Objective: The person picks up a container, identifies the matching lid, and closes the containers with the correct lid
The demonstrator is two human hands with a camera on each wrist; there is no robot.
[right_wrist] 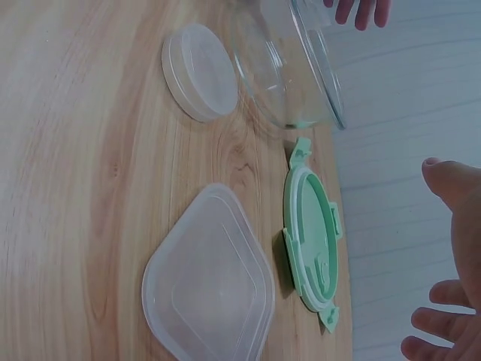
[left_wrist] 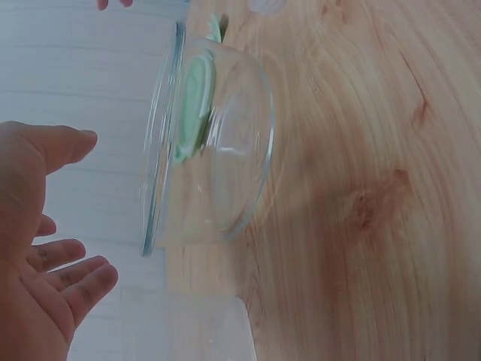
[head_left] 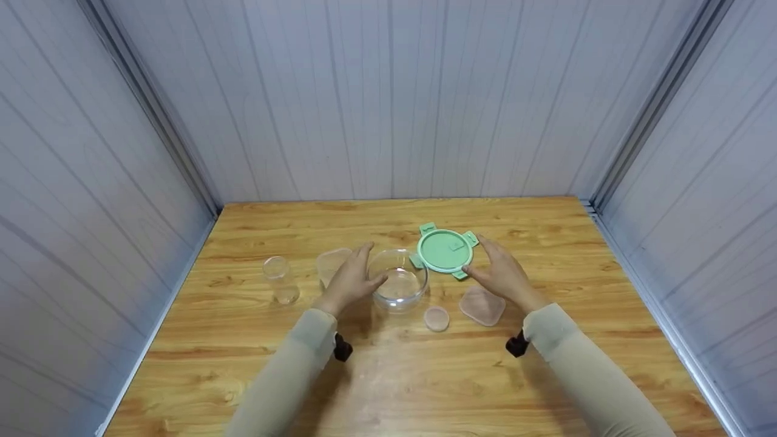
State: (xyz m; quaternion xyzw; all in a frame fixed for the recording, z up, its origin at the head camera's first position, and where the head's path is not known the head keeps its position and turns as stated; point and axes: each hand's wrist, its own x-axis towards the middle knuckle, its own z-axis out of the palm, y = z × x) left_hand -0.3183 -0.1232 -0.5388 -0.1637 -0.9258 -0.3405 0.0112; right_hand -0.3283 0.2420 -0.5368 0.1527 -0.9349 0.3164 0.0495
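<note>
My left hand hovers at the left of a round clear glass bowl, thumb and fingers spread and holding nothing. My right hand, also spread and holding nothing, is just right of a round green lid with side clips. In the right wrist view the lid lies on the table, apart from that hand. Partly hidden behind my left hand is a clear rectangular container. A frosted rounded-square lid lies below my right hand, and a small round lid sits to its left.
A tall clear jar stands on the left of the wooden table. Pale panelled walls rise behind the table and on both sides. Dark wrist cameras stick out below my sleeves.
</note>
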